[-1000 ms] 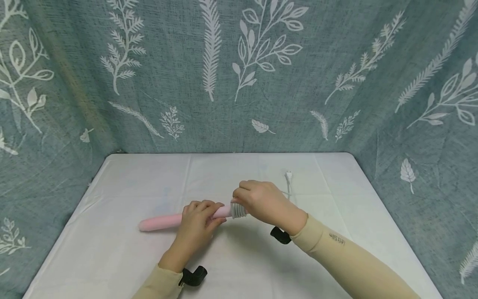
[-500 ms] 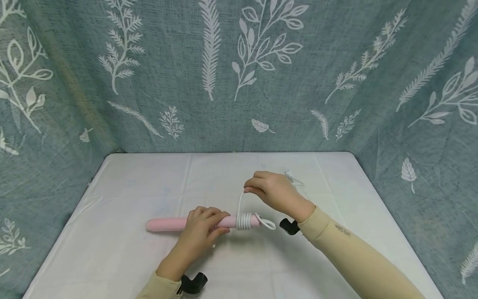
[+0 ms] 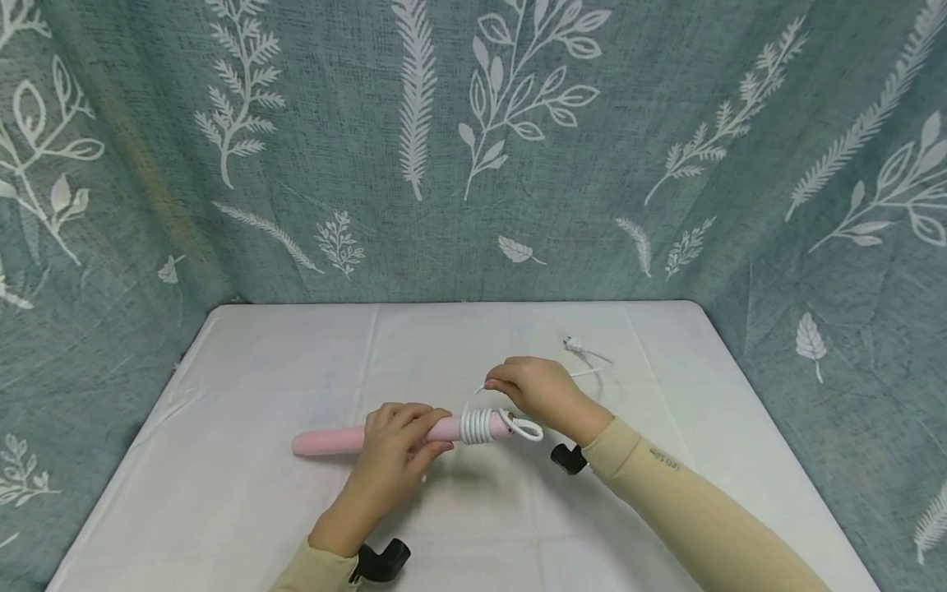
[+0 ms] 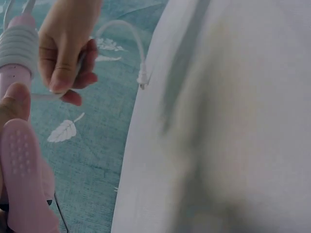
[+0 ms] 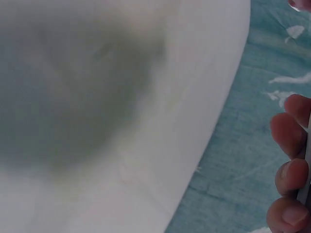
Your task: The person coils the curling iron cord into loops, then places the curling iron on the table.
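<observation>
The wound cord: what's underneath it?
The cord is wound around the pink wand, which shows on both sides of it. The wand's surface directly beneath is covered, so any marks there can't be seen.

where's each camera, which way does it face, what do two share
Head: worn on the head, faces forward and down at table and curtain; left hand, right hand and sleeves show.
Left wrist: on that wrist, faces pink wand; left thumb and right hand show.
Right wrist: on that wrist, faces table and curtain; fingertips show, whose unclear.
Shared: head and left wrist show wand, white cord and plug.
</observation>
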`<state>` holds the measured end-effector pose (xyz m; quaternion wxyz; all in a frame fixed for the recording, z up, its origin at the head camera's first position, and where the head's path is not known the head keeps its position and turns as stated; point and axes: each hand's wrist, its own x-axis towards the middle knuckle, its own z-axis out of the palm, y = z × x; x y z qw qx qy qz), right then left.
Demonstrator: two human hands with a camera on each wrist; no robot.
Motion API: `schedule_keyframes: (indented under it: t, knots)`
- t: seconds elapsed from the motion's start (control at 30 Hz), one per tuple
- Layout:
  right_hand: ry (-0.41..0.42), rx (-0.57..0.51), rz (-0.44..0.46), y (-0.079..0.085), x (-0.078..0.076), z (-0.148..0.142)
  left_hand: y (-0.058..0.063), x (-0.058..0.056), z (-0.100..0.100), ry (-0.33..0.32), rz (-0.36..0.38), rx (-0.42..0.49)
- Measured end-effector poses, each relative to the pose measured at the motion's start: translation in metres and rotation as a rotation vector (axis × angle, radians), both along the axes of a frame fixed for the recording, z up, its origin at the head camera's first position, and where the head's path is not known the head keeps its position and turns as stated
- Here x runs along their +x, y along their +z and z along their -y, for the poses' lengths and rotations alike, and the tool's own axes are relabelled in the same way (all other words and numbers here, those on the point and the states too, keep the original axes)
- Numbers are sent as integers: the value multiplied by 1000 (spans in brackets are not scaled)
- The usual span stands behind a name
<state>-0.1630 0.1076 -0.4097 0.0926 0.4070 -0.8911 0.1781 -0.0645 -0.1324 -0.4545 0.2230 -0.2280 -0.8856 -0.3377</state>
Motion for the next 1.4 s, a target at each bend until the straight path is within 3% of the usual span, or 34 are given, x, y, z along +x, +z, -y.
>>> schedule_keyframes:
  t: [0.1, 0.23, 0.37, 0.57, 0.93, 1.4]
  knots:
    - [-10, 22, 68, -3, 5, 2, 3, -1, 1, 30, -13, 41]
    - [-16, 6, 91, -11, 11, 6, 6, -3, 2, 66, -17, 74]
    - [1, -12, 44, -21, 19, 10, 7, -4, 4, 83, -16, 89]
    - [97, -31, -67, -28, 31, 19, 8, -7, 5, 122, -31, 113]
    - [77, 79, -65, -14, 51, 34, 7, -12, 5, 212, -45, 152]
    - [86, 117, -128, -2, 70, 41, 7, -14, 4, 241, -20, 160]
